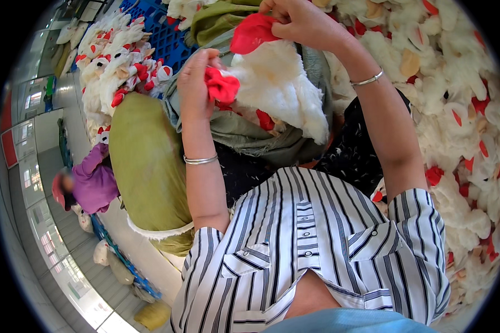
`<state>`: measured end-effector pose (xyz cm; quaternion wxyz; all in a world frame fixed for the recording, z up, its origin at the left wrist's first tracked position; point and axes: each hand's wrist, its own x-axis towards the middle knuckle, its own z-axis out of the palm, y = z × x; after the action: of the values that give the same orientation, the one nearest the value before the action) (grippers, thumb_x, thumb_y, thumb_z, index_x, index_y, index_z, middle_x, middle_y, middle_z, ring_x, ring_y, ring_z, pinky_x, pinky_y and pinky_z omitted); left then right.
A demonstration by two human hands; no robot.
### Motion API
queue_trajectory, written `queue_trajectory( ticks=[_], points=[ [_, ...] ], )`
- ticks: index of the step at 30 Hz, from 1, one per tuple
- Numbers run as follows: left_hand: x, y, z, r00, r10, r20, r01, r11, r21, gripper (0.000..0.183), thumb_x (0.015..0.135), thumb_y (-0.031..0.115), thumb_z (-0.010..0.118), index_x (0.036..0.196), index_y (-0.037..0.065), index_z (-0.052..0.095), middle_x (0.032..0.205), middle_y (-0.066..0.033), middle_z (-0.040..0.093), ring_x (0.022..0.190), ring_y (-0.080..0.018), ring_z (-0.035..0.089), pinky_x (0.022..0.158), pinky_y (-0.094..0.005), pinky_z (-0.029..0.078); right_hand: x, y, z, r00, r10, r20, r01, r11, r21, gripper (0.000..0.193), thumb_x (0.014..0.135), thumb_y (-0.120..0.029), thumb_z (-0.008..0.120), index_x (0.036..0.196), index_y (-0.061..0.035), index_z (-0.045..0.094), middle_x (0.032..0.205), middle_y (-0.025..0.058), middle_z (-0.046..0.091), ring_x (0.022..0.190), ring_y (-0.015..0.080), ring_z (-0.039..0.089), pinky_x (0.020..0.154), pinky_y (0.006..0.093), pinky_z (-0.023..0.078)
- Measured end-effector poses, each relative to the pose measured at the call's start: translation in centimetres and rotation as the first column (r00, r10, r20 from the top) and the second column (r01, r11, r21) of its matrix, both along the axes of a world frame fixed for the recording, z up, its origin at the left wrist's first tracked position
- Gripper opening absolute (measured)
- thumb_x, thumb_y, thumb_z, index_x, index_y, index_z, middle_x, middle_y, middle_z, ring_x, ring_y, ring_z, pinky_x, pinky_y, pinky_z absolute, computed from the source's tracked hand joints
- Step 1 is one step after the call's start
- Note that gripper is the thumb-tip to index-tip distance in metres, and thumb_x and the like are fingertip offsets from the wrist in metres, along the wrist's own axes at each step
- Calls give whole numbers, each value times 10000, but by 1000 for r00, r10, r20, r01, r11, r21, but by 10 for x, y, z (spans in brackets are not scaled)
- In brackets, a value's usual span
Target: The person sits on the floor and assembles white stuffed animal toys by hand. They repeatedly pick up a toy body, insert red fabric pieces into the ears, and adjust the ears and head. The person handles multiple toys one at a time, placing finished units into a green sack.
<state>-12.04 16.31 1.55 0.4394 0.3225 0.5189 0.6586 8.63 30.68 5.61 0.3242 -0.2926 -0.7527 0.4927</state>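
Above the grey-green sack (239, 135) white plush (280, 83) hung — left hand (195, 86) clamped bunched red cloth (222, 85), right hand (301, 23) pinched a red flap (251, 34).

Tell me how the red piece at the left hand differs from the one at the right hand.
The left red piece is bunched into folds; the right red piece is flatter and smoother. The left red piece looks smaller than the right red piece, and sits lower in the picture. Both are red and lie by the white plush.
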Motion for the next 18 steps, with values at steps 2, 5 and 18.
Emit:
queue_trajectory(
  ticks=[2,5,18],
  points=[
    [-50,-11,-18,987,-20,162,-4,990,143,235,975,283,542,910,77,634,743,8,593,673,-110,574,584,-232,465,13,16,-3,981,-100,168,78,988,130,94,796,-79,571,762,-25,640,602,28,568,551,109,544,484,276,422],
    [-113,-29,-37,923,-174,343,33,924,381,237,969,291,546,857,95,616,763,9,603,682,-127,588,607,-254,480,30,54,-1,872,-489,21,489,872,13,145,794,-71,550,848,-21,675,625,27,596,550,118,561,481,280,430],
    [13,0,5,949,183,258,-251,932,261,280,936,82,516,1171,-71,527,1122,-181,596,1043,-255,612,901,-367,528,-42,-45,-46,910,404,97,-407,914,7,311,827,-301,563,860,-15,682,758,97,654,723,172,603,710,316,484]
  ],
)
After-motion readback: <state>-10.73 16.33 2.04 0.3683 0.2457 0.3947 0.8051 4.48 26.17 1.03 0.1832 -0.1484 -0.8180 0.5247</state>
